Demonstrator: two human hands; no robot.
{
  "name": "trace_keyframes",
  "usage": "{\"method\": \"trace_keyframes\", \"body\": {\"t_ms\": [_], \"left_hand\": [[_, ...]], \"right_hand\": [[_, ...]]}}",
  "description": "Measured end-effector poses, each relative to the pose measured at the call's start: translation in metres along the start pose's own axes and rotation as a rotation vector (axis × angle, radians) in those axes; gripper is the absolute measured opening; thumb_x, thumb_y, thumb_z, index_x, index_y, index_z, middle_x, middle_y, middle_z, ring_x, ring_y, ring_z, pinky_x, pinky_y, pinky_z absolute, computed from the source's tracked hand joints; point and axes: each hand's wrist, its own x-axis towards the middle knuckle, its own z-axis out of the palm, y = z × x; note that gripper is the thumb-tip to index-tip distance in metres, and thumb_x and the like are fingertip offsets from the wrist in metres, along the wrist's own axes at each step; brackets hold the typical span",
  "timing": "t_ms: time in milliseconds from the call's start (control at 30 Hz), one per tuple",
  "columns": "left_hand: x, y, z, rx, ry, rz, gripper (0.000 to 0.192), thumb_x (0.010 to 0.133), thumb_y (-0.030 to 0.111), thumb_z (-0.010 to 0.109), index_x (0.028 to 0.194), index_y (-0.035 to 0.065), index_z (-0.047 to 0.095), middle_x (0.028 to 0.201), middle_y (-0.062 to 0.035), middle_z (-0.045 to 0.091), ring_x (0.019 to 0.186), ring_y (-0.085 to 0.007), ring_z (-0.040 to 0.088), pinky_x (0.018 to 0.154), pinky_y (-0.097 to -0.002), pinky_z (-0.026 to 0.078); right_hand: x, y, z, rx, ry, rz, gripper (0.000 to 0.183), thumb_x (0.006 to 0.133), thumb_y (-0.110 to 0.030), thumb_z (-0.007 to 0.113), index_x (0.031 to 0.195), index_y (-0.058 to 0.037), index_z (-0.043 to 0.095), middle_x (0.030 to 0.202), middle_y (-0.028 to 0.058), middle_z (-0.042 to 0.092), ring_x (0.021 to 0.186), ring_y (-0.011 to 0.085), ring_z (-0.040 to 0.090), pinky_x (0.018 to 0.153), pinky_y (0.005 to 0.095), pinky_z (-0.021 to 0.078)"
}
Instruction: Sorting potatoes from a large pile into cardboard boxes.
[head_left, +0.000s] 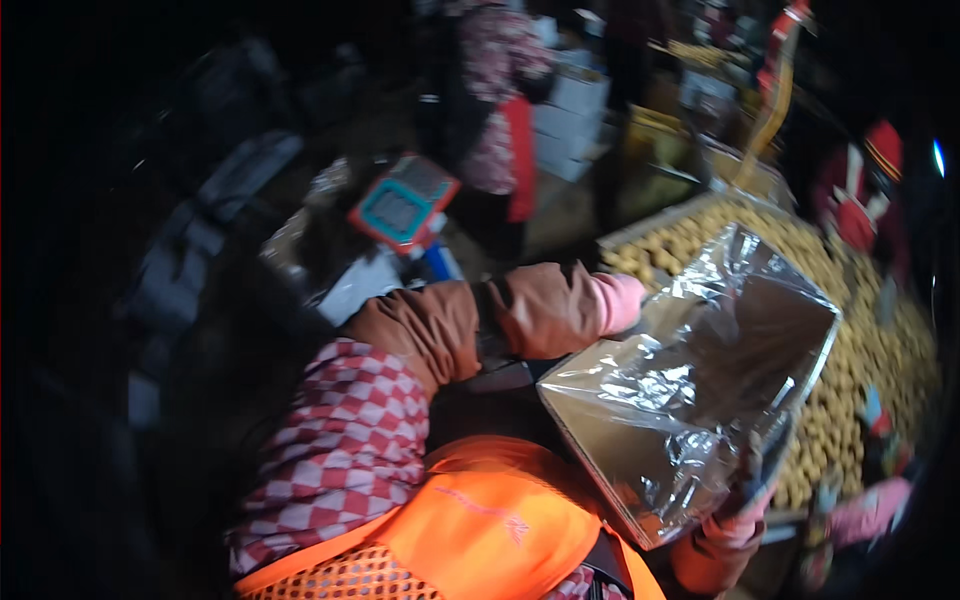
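Note:
A cardboard box (592, 450) lined with clear plastic film (652, 375) is tilted in front of me, its opening facing me. My left hand (624, 301), in a pink glove, is at the box's upper left side; its fingers are mostly hidden behind the rim. My right hand (742, 510), also pink-gloved and blurred, is at the lower right side of the box, around its edge. Behind the box lies a broad heap of round, yellowish potato-like produce (825, 397). I see no produce inside the box, though glare covers part of the film.
A red-framed scale display (401, 206) stands at the left, near crumpled plastic. White boxes (571, 112) are stacked at the back. One person (499, 105) stands at top centre, another (862, 187) beyond the heap; a pink sleeve (870, 510) shows at lower right.

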Motion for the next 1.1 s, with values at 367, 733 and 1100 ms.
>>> {"method": "trace_keyframes", "body": {"t_ms": [367,733,1100], "left_hand": [[-0.239,-0.189,-0.063,-0.438,0.46,-0.432,0.037,0.087,0.036,0.067,0.112,0.0087,0.07,0.103,-0.0164,0.071,0.096,-0.034,0.067,0.083,-0.0424,0.05],[-0.283,-0.202,0.043,-0.118,0.15,-1.236,0.042,0.09,0.042,0.06,0.125,0.0208,0.063,0.132,-0.0157,0.059,0.122,-0.0404,0.056,0.103,-0.0529,0.042],[-0.116,-0.254,0.217,-0.046,0.023,-1.231,0.028,0.094,0.025,0.05,0.113,0.0192,0.069,0.126,-0.0129,0.063,0.123,-0.0343,0.057,0.101,-0.0556,0.042]], "right_hand": [[0.045,0.071,0.13,0.208,-0.407,0.182,0.063,0.085,0.002,0.064,0.144,-0.0001,0.041,0.145,0.019,0.043,0.136,0.0305,0.041,0.112,0.0404,0.0356],[0.088,0.19,0.029,-0.779,-0.113,-0.359,0.056,0.081,0.008,0.06,0.136,-0.006,0.054,0.138,0.018,0.052,0.131,0.0324,0.046,0.113,0.0418,0.0332],[0.067,0.213,-0.053,-1.451,0.064,-0.009,0.058,0.085,-0.029,0.065,0.139,-0.0117,0.052,0.15,0.0192,0.041,0.138,0.0385,0.038,0.116,0.0476,0.0289]]}}
